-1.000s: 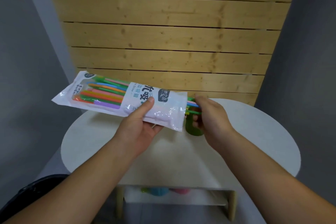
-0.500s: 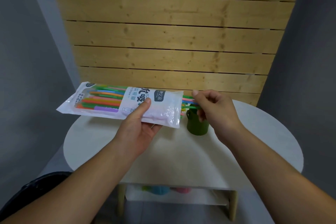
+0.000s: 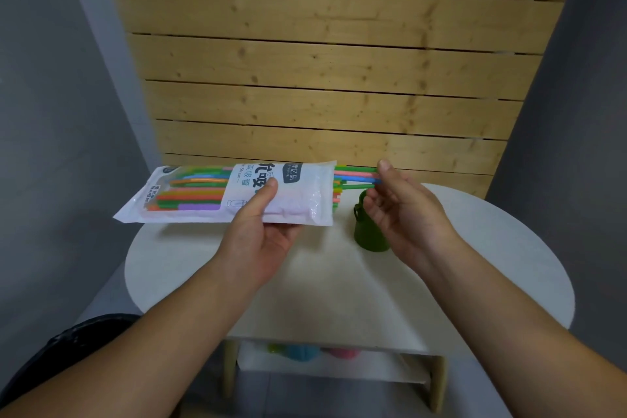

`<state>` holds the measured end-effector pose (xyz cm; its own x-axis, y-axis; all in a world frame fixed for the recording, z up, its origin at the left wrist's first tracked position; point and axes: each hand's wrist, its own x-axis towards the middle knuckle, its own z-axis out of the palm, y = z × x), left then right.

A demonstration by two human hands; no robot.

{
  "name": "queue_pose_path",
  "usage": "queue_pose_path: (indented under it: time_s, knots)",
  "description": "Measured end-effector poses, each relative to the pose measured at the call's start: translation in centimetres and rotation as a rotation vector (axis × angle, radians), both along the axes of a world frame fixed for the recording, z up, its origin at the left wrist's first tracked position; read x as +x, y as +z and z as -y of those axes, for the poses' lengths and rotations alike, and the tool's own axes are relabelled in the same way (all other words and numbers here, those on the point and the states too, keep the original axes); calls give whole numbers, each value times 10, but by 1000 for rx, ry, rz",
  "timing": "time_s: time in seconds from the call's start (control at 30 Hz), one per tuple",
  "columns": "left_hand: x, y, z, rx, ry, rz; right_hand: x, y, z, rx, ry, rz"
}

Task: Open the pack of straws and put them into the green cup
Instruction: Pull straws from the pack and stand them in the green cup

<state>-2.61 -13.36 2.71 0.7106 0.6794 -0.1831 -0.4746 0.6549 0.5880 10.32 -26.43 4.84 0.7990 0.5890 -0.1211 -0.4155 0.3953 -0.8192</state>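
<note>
Coloured plastic straws [image 3: 356,176] stuck out of the open 3 o'clock end of a long clear-and-white plastic pack [image 3: 305,193]. The pack lay nearly level in the air above the round white desk [image 3: 339,299], with its sealed end pointing to 9 o'clock. Most of the straws' length sat inside the pack.

The left hand [image 3: 258,241] carried the pack from beneath, near its middle. Its grip was closed on the pack, with the thumb pressed on the printed label on top and the fingers hidden underneath.

The right hand [image 3: 407,217] was at 3 o'clock of the pack's mouth, its grip narrow. The thumb lay over the ends of pink, blue and green straws and the fingers curled beneath them, pinching the tips. How many straws it held could not be told.

A dark green cup [image 3: 368,237] with a small handle stood upright on the desk at 6 o'clock of the straw tips. It was partly hidden behind the right hand's fingers and stood apart from the pack.

At 12 o'clock a pale wooden slat panel [image 3: 322,78] rose between grey walls [image 3: 68,112]. At 6 o'clock, under the desk, a lower shelf [image 3: 332,366] held blurred green, blue and pink things.
</note>
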Motion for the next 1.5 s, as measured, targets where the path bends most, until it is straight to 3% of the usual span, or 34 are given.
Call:
queue_pose_path:
  time_s: [0.13,0.3,0.4,0.7,1.5]
  knots:
    - [2,-1,4,10,-12,1,-7,-6,-9,3,38,-28]
    - [0,1,-2,-21,25,9,-2,3,-7,-25,-136,21]
    - [-1,2,-5,-46,48,14,4,4,-4,31,-180,-62]
    - [4,-2,3,-26,1,1,-11,-12,-21,0,-27,3]
    - [9,-19,-32,-65,127,-10,62,2,51,-97,-526,206]
